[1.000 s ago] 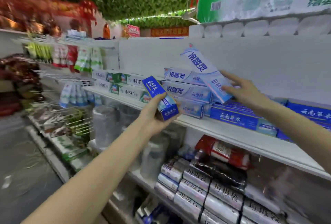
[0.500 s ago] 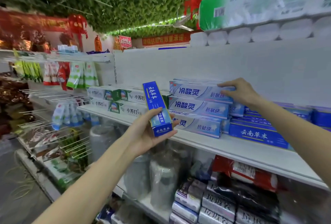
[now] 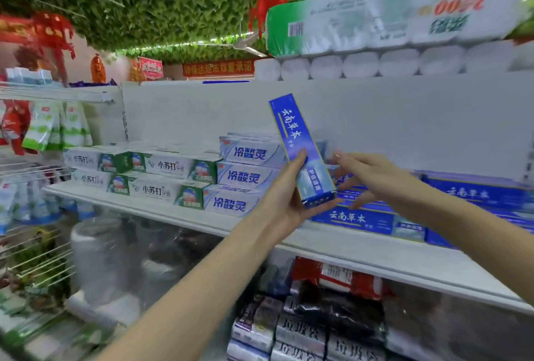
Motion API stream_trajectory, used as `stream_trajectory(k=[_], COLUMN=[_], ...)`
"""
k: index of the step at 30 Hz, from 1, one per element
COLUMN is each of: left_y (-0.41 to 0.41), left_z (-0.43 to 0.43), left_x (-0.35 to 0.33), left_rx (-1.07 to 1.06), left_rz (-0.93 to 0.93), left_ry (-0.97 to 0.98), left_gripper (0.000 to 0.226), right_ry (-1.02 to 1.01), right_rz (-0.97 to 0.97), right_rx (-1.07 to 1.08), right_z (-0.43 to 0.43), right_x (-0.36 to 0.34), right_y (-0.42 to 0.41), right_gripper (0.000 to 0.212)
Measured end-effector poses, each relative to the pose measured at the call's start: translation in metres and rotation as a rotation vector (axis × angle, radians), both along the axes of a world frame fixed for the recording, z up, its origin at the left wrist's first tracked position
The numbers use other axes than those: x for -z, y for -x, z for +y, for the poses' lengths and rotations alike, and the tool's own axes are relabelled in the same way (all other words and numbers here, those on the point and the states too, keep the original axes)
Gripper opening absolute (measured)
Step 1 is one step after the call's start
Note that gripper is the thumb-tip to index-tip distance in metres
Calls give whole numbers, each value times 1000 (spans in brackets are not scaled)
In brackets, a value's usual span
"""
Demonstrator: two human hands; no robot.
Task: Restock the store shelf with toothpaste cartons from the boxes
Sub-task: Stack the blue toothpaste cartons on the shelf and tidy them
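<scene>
My left hand grips a dark blue toothpaste carton by its lower end and holds it nearly upright in front of the white shelf. My right hand is just right of the carton with fingers spread, holding nothing, over the stack of matching dark blue cartons. Left of the held carton stands a three-high stack of light blue cartons. Further left lie white-and-green cartons in two layers.
Toilet-paper packs sit on the top of the unit. The shelf below holds bagged rolls and clear plastic tubs. Wire racks with hanging packets run along the left. A white back panel stands behind the cartons.
My right hand set the light blue carton on its stack, let go and came back toward the dark blue carton. My left hand raised that carton and moved it right.
</scene>
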State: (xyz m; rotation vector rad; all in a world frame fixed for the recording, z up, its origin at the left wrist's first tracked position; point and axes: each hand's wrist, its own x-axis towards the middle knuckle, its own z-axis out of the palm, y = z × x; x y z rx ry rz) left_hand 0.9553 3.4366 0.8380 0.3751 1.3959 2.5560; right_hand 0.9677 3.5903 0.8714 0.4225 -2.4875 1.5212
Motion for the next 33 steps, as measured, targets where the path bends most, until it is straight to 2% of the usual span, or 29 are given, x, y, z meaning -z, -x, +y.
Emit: stream_trajectory(k=[3, 7, 12, 14, 17, 18, 20, 21, 23, 28, 33], left_y=[0, -3, -5, -3, 7, 12, 25, 31, 54, 82, 83], left_z=[46, 95, 142, 156, 165, 162, 148, 139, 121, 95, 99], left_x=[0, -3, -2, 1, 14, 22, 36, 41, 56, 79, 76], left_rx=[53, 66, 73, 1, -188, -299, -658, -780, -842, -595, -592], left_rz=[57, 127, 180, 245, 529, 652, 897, 1005, 1133, 899, 849], left_ry=[-7, 27, 151, 303, 764, 941, 1263, 1342, 1382, 1574, 1583], left_gripper=[54, 49, 50, 55, 69, 64, 55, 55, 58, 89, 91], right_ry=[112, 218, 231, 248, 210, 161, 17, -41, -115, -362, -423], right_rz=[-73, -97, -127, -136, -88, -55, 22, 53, 93, 145, 188], right_rx=[-34, -45, -57, -65, 35, 92, 197, 230, 257, 311, 270], right_z=[28, 66, 113, 133, 164, 173, 190, 196, 203, 215, 218], right_x=[7, 6, 10, 12, 13, 13, 14, 15, 19, 28, 25], right_y=[-19, -34, -42, -43, -32, -26, -14, -7, 8, 54, 86], right_gripper=[37, 23, 20, 20, 22, 24, 22, 21, 21, 29, 37])
